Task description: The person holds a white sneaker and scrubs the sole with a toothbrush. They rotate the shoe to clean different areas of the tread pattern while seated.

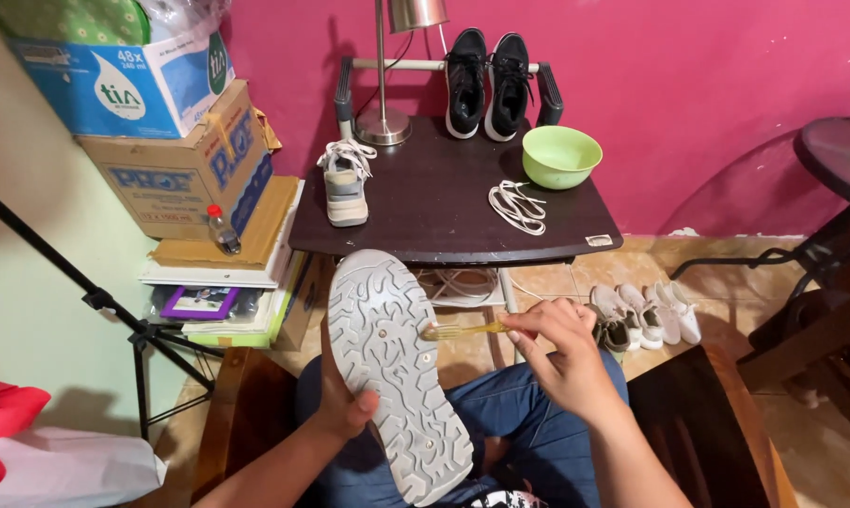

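Scrubbing a shoe sole, seemingly partway through.

The left hand (345, 404) is wrapped around the upturned grey shoe (392, 372) over the lap, thumb on its tread; the right hand (561, 353) pinches a yellow toothbrush (458, 330), bristles touching the sole's edge. The sole looks fairly clean already. Its mate (346, 183) waits on the dark tabletop (444, 221) beside loose white laces (517, 205) and a green bowl (561, 155).

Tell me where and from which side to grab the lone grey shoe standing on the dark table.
Grip the grey lace-up shoe around its heel collar, coming from above on the near side. It stands upright on the dark table with its heel toward the table's front edge, loose white laces piled on top, and bare tabletop around it.
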